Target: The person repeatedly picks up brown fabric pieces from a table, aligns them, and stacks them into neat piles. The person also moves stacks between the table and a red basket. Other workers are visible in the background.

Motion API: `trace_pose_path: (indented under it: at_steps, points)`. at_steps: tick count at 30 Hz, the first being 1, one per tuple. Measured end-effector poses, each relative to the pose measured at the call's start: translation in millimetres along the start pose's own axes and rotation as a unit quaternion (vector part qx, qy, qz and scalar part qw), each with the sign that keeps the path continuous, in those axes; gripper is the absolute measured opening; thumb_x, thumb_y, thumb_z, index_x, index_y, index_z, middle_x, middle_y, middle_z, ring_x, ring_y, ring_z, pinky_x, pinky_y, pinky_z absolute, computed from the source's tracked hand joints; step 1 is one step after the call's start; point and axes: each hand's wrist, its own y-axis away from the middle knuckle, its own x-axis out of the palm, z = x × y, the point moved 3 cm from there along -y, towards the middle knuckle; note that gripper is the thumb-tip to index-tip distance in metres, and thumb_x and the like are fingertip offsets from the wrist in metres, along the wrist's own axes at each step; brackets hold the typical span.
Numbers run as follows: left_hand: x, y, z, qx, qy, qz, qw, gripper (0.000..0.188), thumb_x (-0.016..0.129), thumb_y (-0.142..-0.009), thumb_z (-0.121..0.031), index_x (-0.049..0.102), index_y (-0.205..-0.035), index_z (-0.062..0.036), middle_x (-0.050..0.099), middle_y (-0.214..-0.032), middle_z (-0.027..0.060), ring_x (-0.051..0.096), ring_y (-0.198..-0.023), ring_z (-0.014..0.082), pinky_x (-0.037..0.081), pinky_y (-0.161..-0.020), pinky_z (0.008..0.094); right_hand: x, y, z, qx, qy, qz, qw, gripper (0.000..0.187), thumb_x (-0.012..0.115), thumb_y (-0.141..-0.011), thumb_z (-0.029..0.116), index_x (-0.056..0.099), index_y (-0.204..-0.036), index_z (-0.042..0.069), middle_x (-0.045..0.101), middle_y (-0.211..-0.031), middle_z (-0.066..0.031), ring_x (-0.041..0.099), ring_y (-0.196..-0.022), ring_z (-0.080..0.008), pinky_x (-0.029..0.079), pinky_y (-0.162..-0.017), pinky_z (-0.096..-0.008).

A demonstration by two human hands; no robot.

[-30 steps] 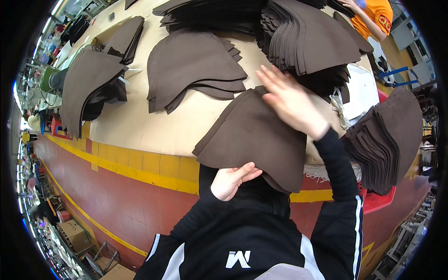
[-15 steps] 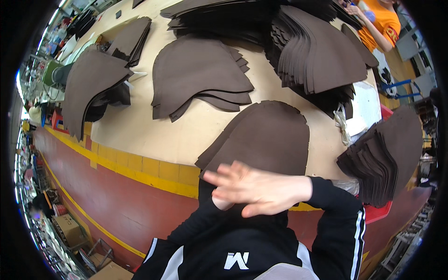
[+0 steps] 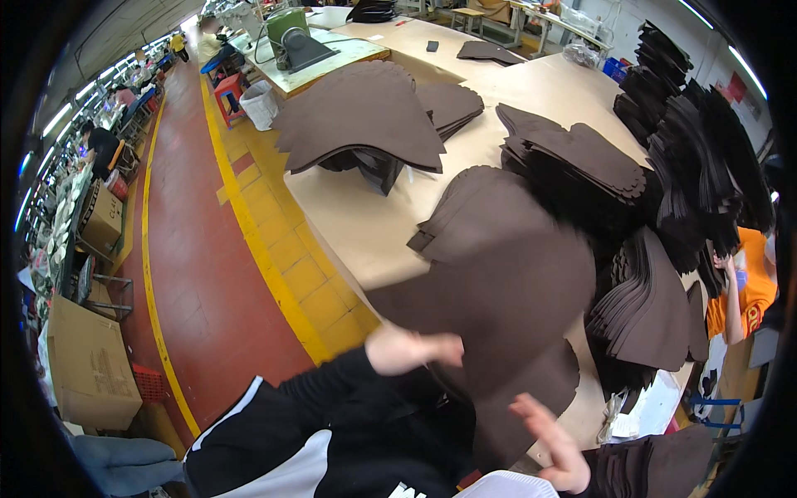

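A dark brown cut panel (image 3: 506, 286), flexible and blurred by motion, is spread out in front of me above the tabletop. My left hand (image 3: 407, 349) is at its near left edge, a thumb or finger lying over the surface and the rest apparently beneath, hidden. Close to the panel's lower right edge is my right hand (image 3: 554, 448), its fingers stretched out and no grip on the panel visible. Under the moving panel, a similar panel (image 3: 560, 382) shows in part. Beyond it lies a small fanned stack of brown panels (image 3: 481, 207) with notched edges.
More brown stacks cover the table (image 3: 349, 241): a draped stack (image 3: 357, 108) at the far left, a curved stack (image 3: 647, 307) at right, a stack (image 3: 656, 465) lower right. A person in orange (image 3: 743, 282) is beyond the right edge. A red aisle (image 3: 191, 274) runs along the left.
My view has swung to the left. My hands, crossed over each other before, are now apart on either side of a brown panel, which has shifted and blurs with motion.
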Motion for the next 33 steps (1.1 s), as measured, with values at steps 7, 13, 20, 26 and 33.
trace_pose_path:
  at_steps: [7, 13, 20, 26, 33]
  points:
    - [-182.5, -64.0, -53.1, 0.134, 0.081, -0.289, 0.944, 0.053, 0.064, -0.1, -0.038, 0.06, -0.125, 0.008, 0.069, -0.121, 0.023, 0.07, -0.108, 0.0255, 0.055, -0.097, 0.034, 4.0, 5.9, 40.2, -0.243, 0.303, -0.038, 0.921, 0.062, 0.075, -0.085, 0.021, 0.054, -0.14, 0.001, 0.046, -0.151, -0.0249, 0.046, -0.137, -0.0445, 0.034, -0.116, -0.0512]
    - [-101.5, -39.6, 11.4, -0.061, -0.055, -0.053, 0.995, 0.048, 0.059, -0.101, -0.037, 0.062, -0.134, -0.0018, 0.073, -0.114, 0.015, 0.072, -0.099, 0.0201, 0.055, -0.087, 0.0313, -19.5, -39.1, 4.2, -0.184, 0.622, -0.112, 0.753, 0.069, 0.072, -0.089, 0.029, 0.047, -0.149, 0.009, 0.043, -0.157, -0.0147, 0.037, -0.146, -0.0369, 0.028, -0.12, -0.0534]
    - [30.7, -6.8, 50.1, 0.028, -0.365, 0.071, 0.928, 0.053, 0.08, -0.081, -0.016, 0.063, -0.13, -0.0029, 0.059, -0.115, 0.0145, 0.058, -0.109, 0.032, 0.048, -0.094, 0.0384, -38.6, -98.4, -22.2, -0.197, 0.668, -0.199, 0.69, 0.082, 0.063, -0.091, 0.052, 0.038, -0.153, 0.005, 0.035, -0.161, -0.0146, 0.034, -0.148, -0.0333, 0.025, -0.121, -0.0494]
    - [23.4, -15.2, 53.2, 0.042, -0.451, 0.015, 0.891, 0.067, 0.083, -0.077, -0.015, 0.057, -0.138, -0.005, 0.057, -0.116, 0.0137, 0.056, -0.11, 0.0324, 0.046, -0.096, 0.0398, 54.0, -68.6, -55.2, -0.231, 0.608, -0.043, 0.759, 0.084, 0.057, -0.092, 0.063, 0.043, -0.15, 0.004, 0.038, -0.16, -0.0123, 0.037, -0.148, -0.0247, 0.027, -0.121, -0.0426]
    - [21.5, -22.9, 36.9, -0.068, -0.387, 0.045, 0.918, 0.056, 0.08, -0.08, -0.007, 0.06, -0.132, -0.0012, 0.062, -0.109, 0.0143, 0.063, -0.098, 0.0312, 0.05, -0.087, 0.0328, 49.5, -40.3, -36.9, -0.244, 0.38, 0.137, 0.882, 0.064, 0.059, -0.099, 0.045, 0.047, -0.148, 0.006, 0.044, -0.156, -0.0123, 0.048, -0.139, -0.0279, 0.037, -0.116, -0.0432]
